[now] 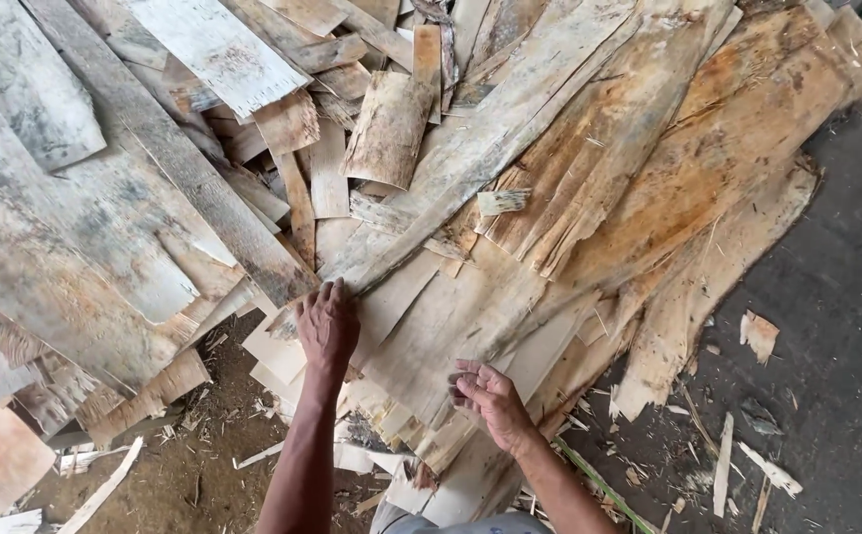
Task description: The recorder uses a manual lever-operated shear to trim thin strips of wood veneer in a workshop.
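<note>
A dark floor (846, 297), littered with chips, is seen at three o'clock, and brown dirt (203, 445) at seven. The rest is covered by a heap of veneer sheets (470, 316), too many to be counted: thin, rough, splintered, grey at ten o'clock, orange-stained at two. Two hands are seen. The left hand (327, 321) is pressed flat, fingers together, on a long pale strip (510, 129). The right hand (485, 396) is held loosely curled, palm up, over the sheets at six o'clock, nothing pinched.

Wood-processing yard or veneer workshop: big heap of thin veneer sheets (470, 198) ahead of the left hand (327, 321), splinters and offcuts (757, 336) on dark floor (846, 297) right of the right hand (490, 396), sawdust (213, 445) left.
</note>
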